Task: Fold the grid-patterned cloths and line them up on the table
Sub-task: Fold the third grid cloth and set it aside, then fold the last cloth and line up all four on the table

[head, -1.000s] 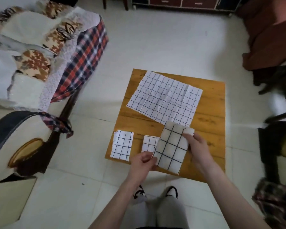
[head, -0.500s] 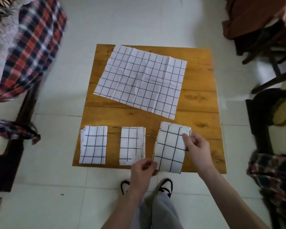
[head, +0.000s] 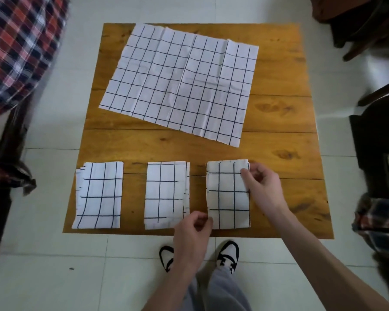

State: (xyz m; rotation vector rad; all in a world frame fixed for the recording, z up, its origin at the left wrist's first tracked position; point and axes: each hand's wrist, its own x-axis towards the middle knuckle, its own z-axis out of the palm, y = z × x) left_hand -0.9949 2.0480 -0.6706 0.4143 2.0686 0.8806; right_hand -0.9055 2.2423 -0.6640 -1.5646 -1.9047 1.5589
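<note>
While flat on the table [head: 279, 140], rightmost folded cloth [head: 228, 198] pinched between left hand [head: 192, 232] and right hand [head: 262, 185].

Three folded cloths [head: 165, 195] (near edge) before unfolded cloth [head: 180, 83]

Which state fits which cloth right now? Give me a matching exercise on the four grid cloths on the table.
Things:
1. left folded cloth
2. middle folded cloth
3. right folded cloth
4. large cloth

States:
A. spread open, unfolded, at the far side
B. folded, pinched by both hands
C. folded, nearest the table's left edge, untouched
D. folded, between two others, its near right corner beside the left hand

Pairs: 1-C, 2-D, 3-B, 4-A
</note>
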